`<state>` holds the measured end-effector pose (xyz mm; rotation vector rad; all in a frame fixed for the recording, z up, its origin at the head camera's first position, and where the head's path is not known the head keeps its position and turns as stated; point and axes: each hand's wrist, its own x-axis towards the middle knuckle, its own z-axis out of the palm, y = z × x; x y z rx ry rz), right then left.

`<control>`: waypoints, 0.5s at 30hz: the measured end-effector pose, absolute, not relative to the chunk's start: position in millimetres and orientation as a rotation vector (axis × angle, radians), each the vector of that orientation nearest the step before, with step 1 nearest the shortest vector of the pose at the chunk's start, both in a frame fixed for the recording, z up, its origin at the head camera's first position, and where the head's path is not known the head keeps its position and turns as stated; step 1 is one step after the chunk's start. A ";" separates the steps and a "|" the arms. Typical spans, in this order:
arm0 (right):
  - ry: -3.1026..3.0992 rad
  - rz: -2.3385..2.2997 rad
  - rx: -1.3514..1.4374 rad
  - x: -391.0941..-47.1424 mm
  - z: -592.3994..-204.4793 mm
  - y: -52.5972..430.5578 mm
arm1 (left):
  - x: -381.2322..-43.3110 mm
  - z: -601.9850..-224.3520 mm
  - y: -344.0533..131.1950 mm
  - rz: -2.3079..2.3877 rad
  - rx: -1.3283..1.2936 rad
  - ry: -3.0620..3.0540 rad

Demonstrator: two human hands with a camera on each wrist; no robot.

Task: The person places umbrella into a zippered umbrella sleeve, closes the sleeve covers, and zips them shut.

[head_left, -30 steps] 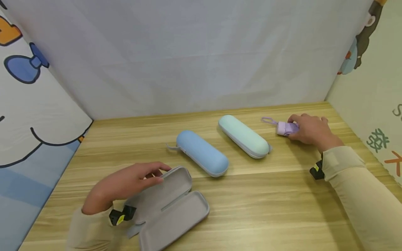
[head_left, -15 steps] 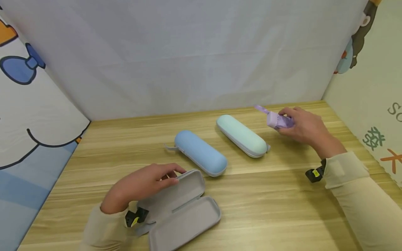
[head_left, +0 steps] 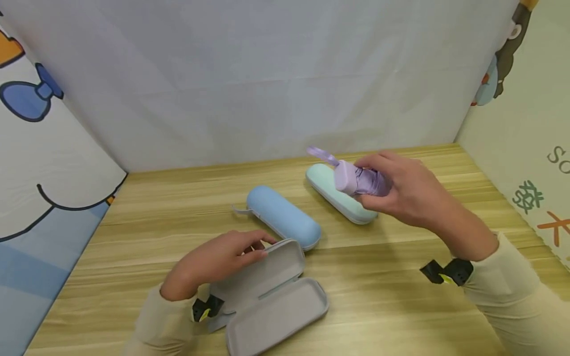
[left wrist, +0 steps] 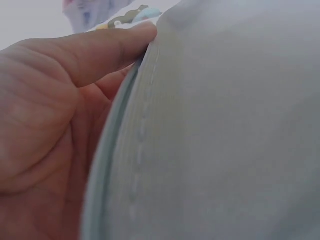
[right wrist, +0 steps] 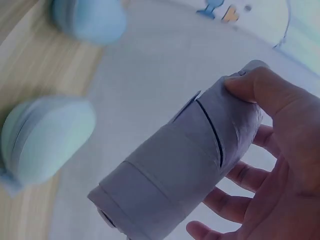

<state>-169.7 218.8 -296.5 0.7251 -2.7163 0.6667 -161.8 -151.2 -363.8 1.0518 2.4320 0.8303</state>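
Observation:
In the head view my right hand (head_left: 411, 195) grips a folded lilac umbrella (head_left: 370, 182), raised above the table, its handle end and strap loop pointing left. The right wrist view has the rolled umbrella (right wrist: 170, 160) with my thumb along one side and fingers around the other. At the lower middle lies a grey glasses case (head_left: 276, 316), unzipped and spread open, its inside bare. My left hand (head_left: 222, 258) pinches the upper edge of its lid between thumb and fingers. Up close, the left wrist view has the thumb on the stitched rim of the case (left wrist: 225, 130).
A closed blue case (head_left: 285, 215) lies behind the grey one, close to its lid. Further right, a closed mint case (head_left: 324, 180) is partly covered by the umbrella in the head view. A white cloth wall (head_left: 267, 89) rises behind the wooden table (head_left: 178, 207).
My right hand has lifted the umbrella off the table at the right and carried it left, towards the mint case. My left hand has slid the open grey case to the right.

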 end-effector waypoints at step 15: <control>-2.583 0.919 1.281 -112.0 -321.2 140.2 | -160.6 -379.2 -132.0 0.964 1.216 2.561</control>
